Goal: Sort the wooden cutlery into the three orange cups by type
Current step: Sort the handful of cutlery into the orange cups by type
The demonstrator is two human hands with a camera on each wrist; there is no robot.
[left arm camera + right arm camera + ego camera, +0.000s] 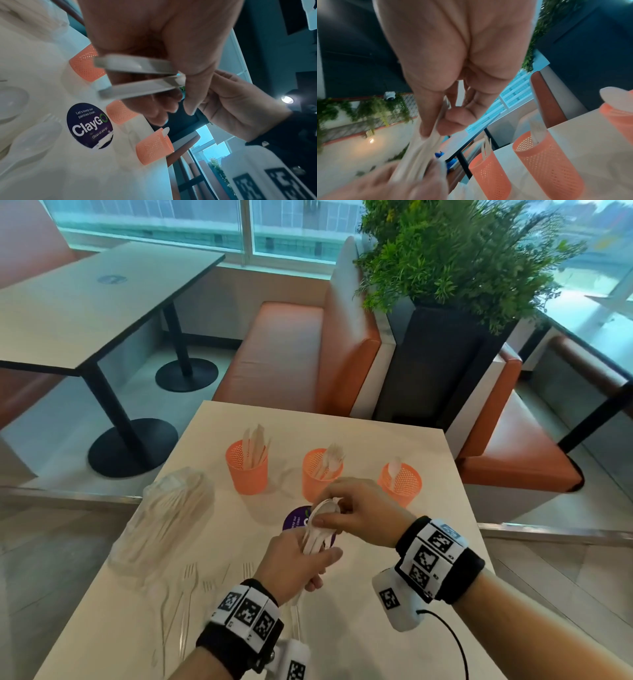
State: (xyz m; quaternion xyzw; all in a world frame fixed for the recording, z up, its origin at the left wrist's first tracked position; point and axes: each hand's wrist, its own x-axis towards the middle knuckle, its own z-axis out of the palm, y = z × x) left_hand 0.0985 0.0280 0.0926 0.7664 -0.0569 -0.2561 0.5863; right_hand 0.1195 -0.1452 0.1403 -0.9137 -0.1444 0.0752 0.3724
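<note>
Between both sets of fingers: a bunch of spoons (pixel 317 534). Left hand (pixel 294 565) wraps the handles; right hand (pixel 356 513) pinches the bowl ends, thumb against forefinger. Best to peel off one spoon, left grip firm so the others stay put. Spoon cup (pixel 400 481) stands beyond the right fingertips; loose forks (pixel 191 573) left of the left hand.

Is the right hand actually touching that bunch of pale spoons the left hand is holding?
Touching. In the head view the right hand pinches the bowl end of the bunch of pale spoons gripped by the left hand; the right wrist view shows thumb and finger on them.
</note>
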